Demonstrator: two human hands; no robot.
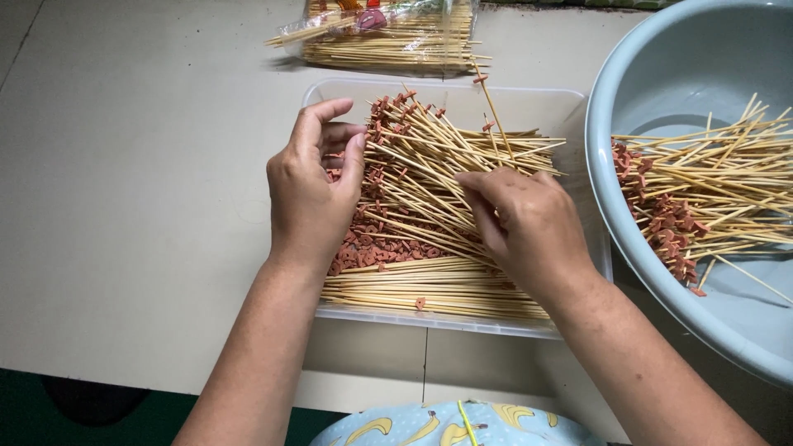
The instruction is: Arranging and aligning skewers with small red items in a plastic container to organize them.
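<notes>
Bamboo skewers [429, 198] with small red meat bits piled in clear tray [529, 103] on tabletop [140, 165]. Left hand [310, 198] half-curled, fingertips on meat-end cluster. Right hand [524, 227] pinching few sticks mid-shaft. Likely light, thin, stiff but snappable, tangle-prone; meat soft, probably greasy. Best grip: bare shaft, not tip. More skewers in grey basin [611, 182].

Count: 2 hands, left hand [310, 194], right hand [524, 223]. 1 clear tray [529, 103] centre. 1 grey-blue basin [652, 124] right. 1 plastic bag [388, 33] far. 3 skewer piles; sticks per pile probably in the hundreds, too dense to count.
</notes>
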